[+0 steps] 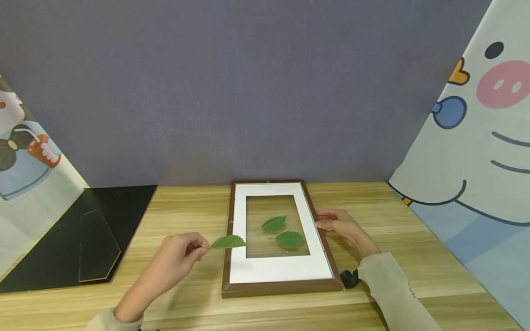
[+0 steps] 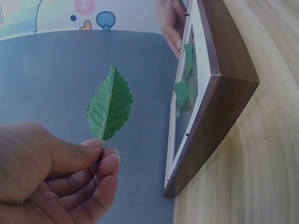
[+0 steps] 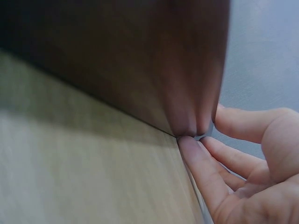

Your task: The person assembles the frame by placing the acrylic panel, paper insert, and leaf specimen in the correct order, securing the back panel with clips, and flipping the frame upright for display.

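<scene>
My left hand (image 1: 179, 257) pinches a green leaf (image 1: 227, 242) by its stem between thumb and fingers. This leaf has a toothed edge, and its tip reaches over the left side of a brown picture frame (image 1: 281, 288). Inside the frame, a white mat (image 1: 285, 270) borders a see-through window. An upper leaf (image 1: 274, 224) and a lower leaf (image 1: 290, 239) lie on that window. On the frame's right side, my right hand (image 1: 342, 227) rests its fingertips against the outer edge. The right wrist view shows those fingers (image 3: 205, 172) touching the frame's glossy side, fairly straight.
A black board (image 1: 45, 257) lies on the wooden table (image 1: 186, 207) at the left, with a flat stand piece on it. Behind the table rises a grey wall (image 1: 265, 92). Cartoon-printed panels (image 1: 497, 138) stand at both sides.
</scene>
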`<action>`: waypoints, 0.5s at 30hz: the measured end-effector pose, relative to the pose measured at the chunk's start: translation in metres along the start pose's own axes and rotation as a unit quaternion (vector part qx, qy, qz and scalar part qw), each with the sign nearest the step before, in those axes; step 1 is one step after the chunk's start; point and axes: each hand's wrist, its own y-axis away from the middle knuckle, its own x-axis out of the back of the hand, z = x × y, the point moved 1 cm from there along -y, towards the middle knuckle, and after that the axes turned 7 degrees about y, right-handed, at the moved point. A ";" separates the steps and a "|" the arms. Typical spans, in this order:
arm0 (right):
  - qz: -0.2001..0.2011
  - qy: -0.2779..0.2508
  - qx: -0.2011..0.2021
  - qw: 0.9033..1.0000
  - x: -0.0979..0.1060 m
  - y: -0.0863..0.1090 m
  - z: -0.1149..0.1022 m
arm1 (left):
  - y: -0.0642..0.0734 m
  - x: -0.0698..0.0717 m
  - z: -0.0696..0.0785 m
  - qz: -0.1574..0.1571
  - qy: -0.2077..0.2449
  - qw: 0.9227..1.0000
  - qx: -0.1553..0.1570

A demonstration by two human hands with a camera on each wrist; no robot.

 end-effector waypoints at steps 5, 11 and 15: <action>0.001 -0.002 -0.004 1.000 0.000 0.000 0.000 | -0.005 -0.002 0.001 0.004 0.005 1.000 0.000; 0.002 -0.006 -0.007 1.000 0.001 0.001 -0.001 | -0.013 -0.005 0.004 0.011 0.003 1.000 -0.008; -0.003 -0.008 -0.006 1.000 0.000 0.001 -0.002 | -0.018 -0.007 0.006 0.009 0.008 1.000 -0.004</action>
